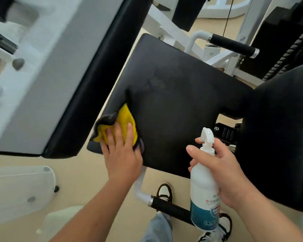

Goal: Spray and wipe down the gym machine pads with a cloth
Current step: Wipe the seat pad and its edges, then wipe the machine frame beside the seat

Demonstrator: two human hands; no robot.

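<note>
The left hand (pixel 122 154) presses the yellow cloth (pixel 122 124) flat-fingered onto the seat pad's (pixel 178 109) near-left corner. The right hand (pixel 222 172) grips the spray bottle (pixel 204 186) upright, forefinger seemingly on the trigger. A stray squeeze could mist the floor, and the cloth could slide off the edge.

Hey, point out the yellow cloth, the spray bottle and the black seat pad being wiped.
yellow cloth (pixel 125 119): head view, on the upper part of the yellow fabric.
spray bottle (pixel 202 186): head view, on its white body, mid-height.
seat pad (pixel 173 102): head view, on the bare middle of its black surface.
</note>
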